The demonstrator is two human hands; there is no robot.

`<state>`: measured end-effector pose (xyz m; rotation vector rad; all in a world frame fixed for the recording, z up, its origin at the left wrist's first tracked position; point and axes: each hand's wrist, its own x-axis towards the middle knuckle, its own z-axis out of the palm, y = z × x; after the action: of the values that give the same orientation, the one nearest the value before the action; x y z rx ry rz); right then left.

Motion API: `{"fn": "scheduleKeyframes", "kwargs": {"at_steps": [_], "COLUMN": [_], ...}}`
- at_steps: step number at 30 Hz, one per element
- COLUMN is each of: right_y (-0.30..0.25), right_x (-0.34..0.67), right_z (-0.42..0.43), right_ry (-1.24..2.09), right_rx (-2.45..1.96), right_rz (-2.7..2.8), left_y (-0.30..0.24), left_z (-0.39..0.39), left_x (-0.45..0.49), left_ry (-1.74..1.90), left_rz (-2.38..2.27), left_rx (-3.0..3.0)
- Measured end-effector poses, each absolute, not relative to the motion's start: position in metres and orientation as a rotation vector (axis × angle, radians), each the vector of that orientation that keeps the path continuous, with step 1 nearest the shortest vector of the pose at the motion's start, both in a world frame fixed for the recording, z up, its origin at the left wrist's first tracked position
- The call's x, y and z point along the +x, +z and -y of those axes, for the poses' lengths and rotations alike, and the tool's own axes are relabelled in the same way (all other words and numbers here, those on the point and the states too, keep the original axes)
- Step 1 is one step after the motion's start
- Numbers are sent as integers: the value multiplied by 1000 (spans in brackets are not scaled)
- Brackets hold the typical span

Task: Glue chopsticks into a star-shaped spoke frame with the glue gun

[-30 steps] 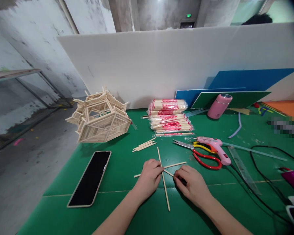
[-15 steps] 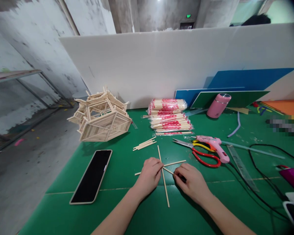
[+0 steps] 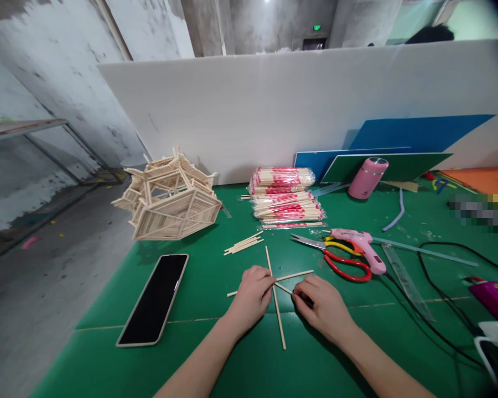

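Note:
Two thin wooden sticks, like chopsticks, cross on the green table (image 3: 249,365): a lengthwise stick (image 3: 279,320) and a crosswise stick (image 3: 296,275). My left hand (image 3: 255,296) lies over the crossing, its fingers closed at the joint and covering part of the crosswise stick. Between thumb and fingers, my right hand (image 3: 321,301) pinches the outer end of a third stick (image 3: 283,287), whose inner end meets the crossing. Several short cut sticks (image 3: 244,243) lie just beyond my left hand.
A phone (image 3: 153,301) lies at left, below a stick-built model (image 3: 176,204). Wrapped chopstick packs (image 3: 288,205) sit at the back. To the right are red-handled scissors (image 3: 346,270), a pink glue gun (image 3: 363,246) with a cord, and a pink bottle (image 3: 368,178).
The whole view has shifted very slightly. Both hands keep their hold, and the sticks stay in the same arrangement.

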<state>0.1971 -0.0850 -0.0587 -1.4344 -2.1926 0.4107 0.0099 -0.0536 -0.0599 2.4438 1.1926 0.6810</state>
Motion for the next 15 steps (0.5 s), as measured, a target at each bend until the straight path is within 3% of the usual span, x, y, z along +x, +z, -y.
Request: {"fn": "scheduleKeyframes", "kwargs": {"at_steps": [15], "right_y": [-59], "right_x": [197], "right_z": [85], "right_ry": [435], "right_rx": [-1470], "right_rz": [2205], "left_y": [-60], "left_z": [54], "left_x": [10], "left_ry": [673], "left_rz": [-1182], "left_rx": [2455]}}
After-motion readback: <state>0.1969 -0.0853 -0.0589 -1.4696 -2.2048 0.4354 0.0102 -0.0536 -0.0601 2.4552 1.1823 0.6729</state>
